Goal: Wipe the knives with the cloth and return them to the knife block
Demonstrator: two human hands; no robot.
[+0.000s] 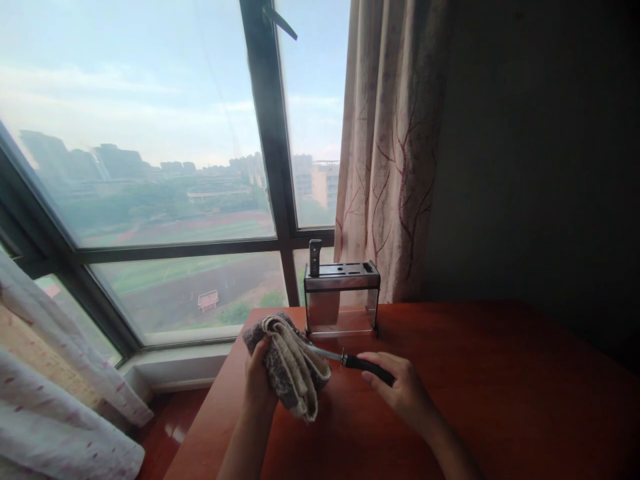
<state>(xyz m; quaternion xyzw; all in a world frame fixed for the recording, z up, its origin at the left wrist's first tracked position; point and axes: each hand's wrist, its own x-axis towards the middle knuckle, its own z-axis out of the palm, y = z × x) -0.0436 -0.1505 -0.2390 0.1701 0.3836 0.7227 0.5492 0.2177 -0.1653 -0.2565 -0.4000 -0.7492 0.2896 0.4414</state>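
Kinda bunched up, the towel (296, 370) is gripped in the left hand (259, 375) over the table (480, 380), and the black-handled tool (370, 368) is held in the right hand (400, 383). Its metal end is hidden at the towel. Behind, the block (343, 284) is parked near the curtain (393, 147), with one handle (315, 259) held upright. A field (165, 270) can be seen through the window (190, 250).
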